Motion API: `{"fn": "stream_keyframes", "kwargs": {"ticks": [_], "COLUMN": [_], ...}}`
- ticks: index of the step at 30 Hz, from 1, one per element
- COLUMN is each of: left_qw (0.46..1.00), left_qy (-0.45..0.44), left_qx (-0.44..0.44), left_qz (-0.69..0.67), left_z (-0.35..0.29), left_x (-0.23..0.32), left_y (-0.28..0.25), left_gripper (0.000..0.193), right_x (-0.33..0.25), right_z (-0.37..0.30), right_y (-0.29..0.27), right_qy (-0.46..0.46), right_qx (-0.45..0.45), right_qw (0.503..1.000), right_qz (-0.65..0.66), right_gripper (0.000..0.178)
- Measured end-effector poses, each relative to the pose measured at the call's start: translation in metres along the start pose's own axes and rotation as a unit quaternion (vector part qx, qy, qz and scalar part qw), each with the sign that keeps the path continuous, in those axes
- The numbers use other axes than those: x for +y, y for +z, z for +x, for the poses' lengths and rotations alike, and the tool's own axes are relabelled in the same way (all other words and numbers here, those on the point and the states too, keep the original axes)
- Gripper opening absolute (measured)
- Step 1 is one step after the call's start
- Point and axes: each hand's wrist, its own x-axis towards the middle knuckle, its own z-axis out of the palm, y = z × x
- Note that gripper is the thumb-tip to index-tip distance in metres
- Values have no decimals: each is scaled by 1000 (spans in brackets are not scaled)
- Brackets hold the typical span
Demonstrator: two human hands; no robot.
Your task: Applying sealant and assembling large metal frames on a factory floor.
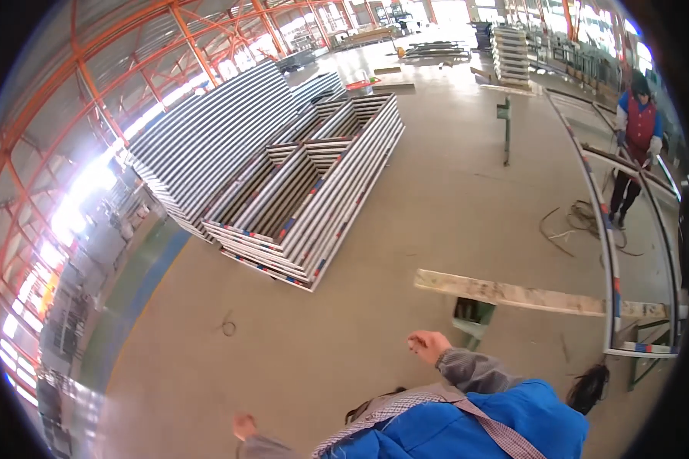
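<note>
- My bare left hand (244,426) hangs low above the smooth tan floor (375,260), blurred, its forearm cut off by the lower edge; how its fingers are set, I can't make out.
- My bare right hand (431,348), in a grey patterned sleeve (475,369), is raised before me, fingers bent inward – whether they pinch anything is too small to tell.
- Nearest that right hand lies a pale, stained, rough-faced wooden plank (505,294), resting on a green metal stand (471,325) partly hidden by my arm.
- At right, a long rectangular frame of slim rails, with red and blue patches (614,294), slopes across the plank's far end; the dark rim swallows part of the view there.
- Behind the frame stands a co-worker in a red vest and blue top (641,126), body partly covered by its rails; what the co-worker's hands grip is unclear.
- Ahead of me rises a stack of silvery, divided rectangular frames (344,206), neatly layered, beside a taller ribbed-looking stack (222,122).
- A thin loop of cord or wire (228,327) – material uncertain – lies on the floor beyond my left hand.
- A dark, stringy tuft (589,386) beside my blue garment (452,428) is hard to identify.
</note>
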Motion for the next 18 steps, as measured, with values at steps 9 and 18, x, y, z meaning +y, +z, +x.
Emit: {"fn": "stream_keyframes", "kwargs": {"ticks": [9, 18], "left_qw": [951, 889], "left_qy": [-250, -407], "left_qx": [-47, -137], "left_qz": [-173, -158], "left_z": [233, 460], "left_x": [-120, -311], "left_y": [158, 542], "left_gripper": [25, 21], "right_x": [-84, -16], "right_z": [255, 429], "right_y": [59, 17], "right_qy": [-163, 48], "right_qx": [-2, -8], "right_qw": [985, 992], "right_qz": [-51, -119], "right_gripper": [18, 23]}}
